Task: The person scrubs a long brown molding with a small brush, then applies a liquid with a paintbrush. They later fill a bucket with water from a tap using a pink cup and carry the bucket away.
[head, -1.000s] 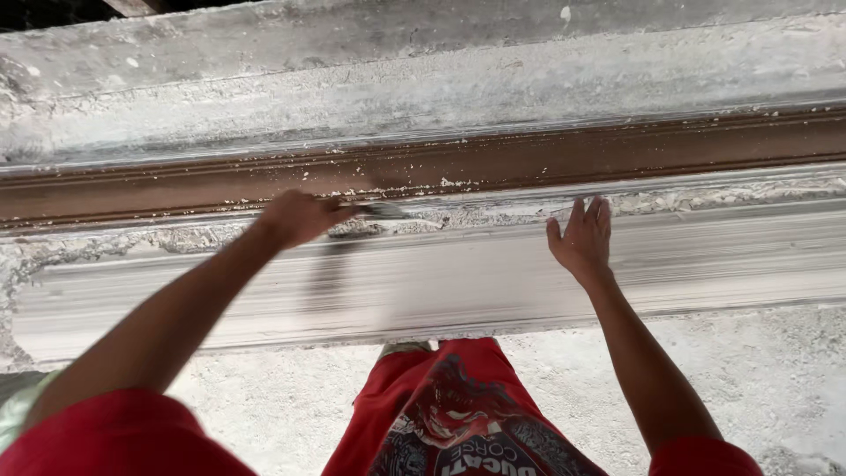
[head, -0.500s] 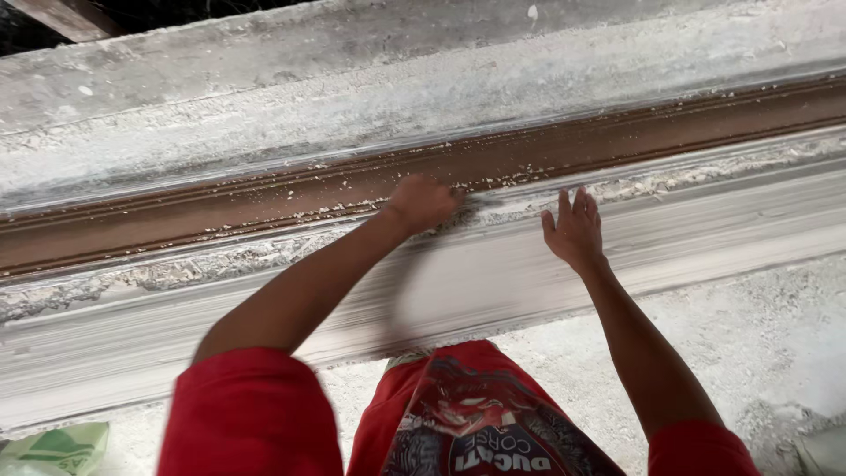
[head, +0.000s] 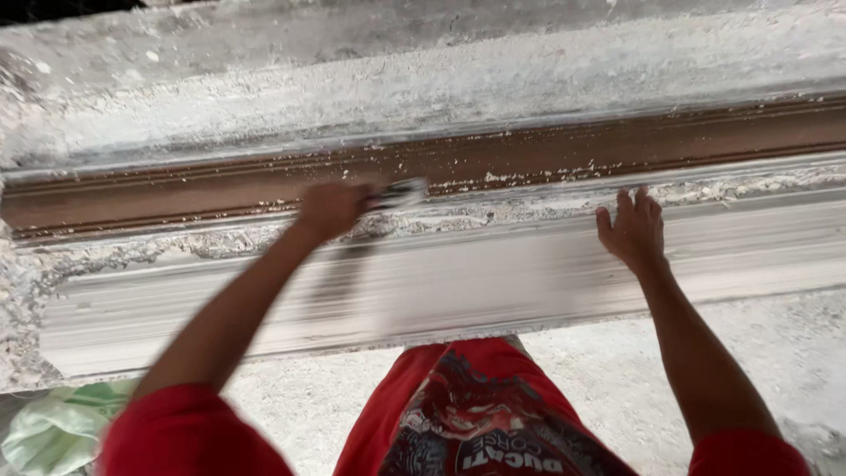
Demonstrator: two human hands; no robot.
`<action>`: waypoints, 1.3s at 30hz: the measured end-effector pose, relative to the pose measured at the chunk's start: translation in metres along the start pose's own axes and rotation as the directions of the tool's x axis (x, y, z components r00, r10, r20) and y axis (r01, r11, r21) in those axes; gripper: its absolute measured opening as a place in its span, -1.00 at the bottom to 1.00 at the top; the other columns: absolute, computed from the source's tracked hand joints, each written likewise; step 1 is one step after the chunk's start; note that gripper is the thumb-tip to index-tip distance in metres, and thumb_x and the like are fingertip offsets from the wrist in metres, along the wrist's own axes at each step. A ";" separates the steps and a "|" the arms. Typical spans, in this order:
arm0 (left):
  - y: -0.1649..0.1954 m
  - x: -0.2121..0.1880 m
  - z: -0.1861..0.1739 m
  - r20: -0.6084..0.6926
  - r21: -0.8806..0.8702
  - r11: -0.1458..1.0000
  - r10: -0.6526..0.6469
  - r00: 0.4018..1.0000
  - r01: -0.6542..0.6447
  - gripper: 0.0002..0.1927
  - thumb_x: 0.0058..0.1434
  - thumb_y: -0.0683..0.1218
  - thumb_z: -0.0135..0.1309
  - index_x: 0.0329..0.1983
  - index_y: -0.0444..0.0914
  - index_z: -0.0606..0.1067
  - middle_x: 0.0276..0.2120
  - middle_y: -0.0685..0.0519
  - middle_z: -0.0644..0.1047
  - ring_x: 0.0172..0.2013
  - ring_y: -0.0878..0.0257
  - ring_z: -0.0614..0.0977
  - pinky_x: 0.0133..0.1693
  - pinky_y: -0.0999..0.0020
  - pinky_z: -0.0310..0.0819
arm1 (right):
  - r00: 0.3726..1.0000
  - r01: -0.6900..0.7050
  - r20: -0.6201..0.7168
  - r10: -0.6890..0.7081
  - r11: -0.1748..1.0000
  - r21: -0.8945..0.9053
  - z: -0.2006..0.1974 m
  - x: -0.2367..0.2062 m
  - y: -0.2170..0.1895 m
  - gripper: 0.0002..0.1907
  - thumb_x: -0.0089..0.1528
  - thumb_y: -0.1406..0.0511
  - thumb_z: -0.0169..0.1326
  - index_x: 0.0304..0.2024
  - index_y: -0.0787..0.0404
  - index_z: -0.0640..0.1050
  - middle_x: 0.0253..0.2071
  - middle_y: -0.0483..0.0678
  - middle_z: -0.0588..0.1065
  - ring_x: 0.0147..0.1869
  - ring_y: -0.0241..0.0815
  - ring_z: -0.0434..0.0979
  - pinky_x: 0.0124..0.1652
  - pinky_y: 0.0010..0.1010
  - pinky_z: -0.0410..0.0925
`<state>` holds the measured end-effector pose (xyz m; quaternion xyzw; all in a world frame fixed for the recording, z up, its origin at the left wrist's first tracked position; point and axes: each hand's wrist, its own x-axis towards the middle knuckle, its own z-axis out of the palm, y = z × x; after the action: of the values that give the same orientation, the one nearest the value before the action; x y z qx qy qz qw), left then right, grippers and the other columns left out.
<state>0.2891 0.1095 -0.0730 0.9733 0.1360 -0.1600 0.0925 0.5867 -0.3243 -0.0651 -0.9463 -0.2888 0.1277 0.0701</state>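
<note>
We are working along a long white plaster moulding (head: 493,282) that runs across in front of us, with a brown grooved channel (head: 546,159) just beyond both hands. Our left hand (head: 333,210) is closed in a fist around a small flat tool (head: 398,192) (a scraper or narrow blade, as far as the blur lets us tell), its tip lying on the crusted white ridge (head: 493,211) between the brown channel and the smooth white face. Our right hand (head: 631,231) is well apart to the right of the left, held open with fingers together and laid flat on the upper edge of the moulding, holding nothing.

We judge the step in hand to be scraping or trimming the rough plaster along that ridge, with the right hand steadying. Crumbs of plaster lie on the ridge on both sides of the tool, so the work looks partway along. The next stroke would call for keeping the blade flat to the ridge and clear of the brown channel's edge. A pale green bag (head: 53,427) lies below the left arm, near the floor (head: 775,353).
</note>
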 end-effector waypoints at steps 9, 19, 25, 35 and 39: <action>0.085 0.016 -0.045 -0.065 -0.181 0.974 0.127 0.990 -0.137 -0.62 0.43 0.17 -0.15 0.03 -0.13 0.52 -0.25 -0.12 0.63 -0.23 -0.09 0.68 -0.30 -0.09 0.57 | 0.996 -0.067 0.060 0.063 0.996 0.063 -0.019 -0.003 -0.013 -0.25 0.40 -0.08 -0.15 0.43 0.31 0.26 0.49 0.47 0.02 0.56 0.51 -0.03 0.39 0.23 0.03; 0.250 0.115 -0.054 0.067 -0.128 0.991 0.054 0.996 -0.045 -0.75 0.35 -0.12 -0.03 -0.08 -0.22 0.64 -0.06 -0.11 0.67 -0.06 0.00 0.72 -0.18 0.02 0.65 | 0.989 -0.136 0.065 0.130 0.987 0.091 -0.042 -0.002 -0.027 -0.25 0.41 -0.12 -0.24 0.42 0.28 0.30 0.53 0.40 0.03 0.61 0.37 -0.02 0.49 0.08 -0.04; 0.318 0.126 -0.069 -0.091 -0.260 0.947 0.172 0.981 -0.190 -0.72 0.34 -0.12 -0.06 0.02 -0.25 0.57 -0.05 -0.15 0.64 -0.04 -0.07 0.69 -0.11 -0.01 0.62 | 0.969 -0.173 0.181 0.169 0.985 0.011 -0.061 -0.010 -0.028 -0.30 0.39 -0.13 -0.30 0.44 0.08 0.27 0.54 0.22 0.00 0.61 0.38 -0.21 0.50 0.08 -0.24; 0.136 0.030 -0.059 0.125 0.310 0.829 0.450 0.884 -0.465 -0.33 0.28 -0.19 -0.01 0.48 -0.10 0.19 0.13 -0.15 0.52 -0.41 0.06 0.72 -0.48 0.23 0.64 | 0.998 -0.065 -0.002 0.067 0.964 0.256 -0.065 -0.029 0.103 -0.42 0.45 -0.02 -0.27 0.38 0.15 0.33 0.52 0.28 0.08 0.62 0.28 -0.16 0.47 0.13 -0.25; 0.144 0.032 -0.060 0.143 0.462 0.759 0.447 0.883 -0.459 -0.42 0.31 -0.11 -0.07 0.42 -0.07 0.22 0.02 -0.07 0.59 -0.45 0.10 0.71 -0.55 0.22 0.59 | 0.994 -0.089 -0.049 0.101 0.973 0.214 -0.066 -0.026 0.171 -0.42 0.42 -0.01 -0.19 0.35 0.18 0.36 0.51 0.28 0.09 0.62 0.32 -0.20 0.44 0.13 -0.23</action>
<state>0.3782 -0.0061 -0.0082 0.9668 -0.1484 -0.1732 -0.1155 0.6746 -0.4838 -0.0322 -0.9495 -0.2258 0.1328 0.1727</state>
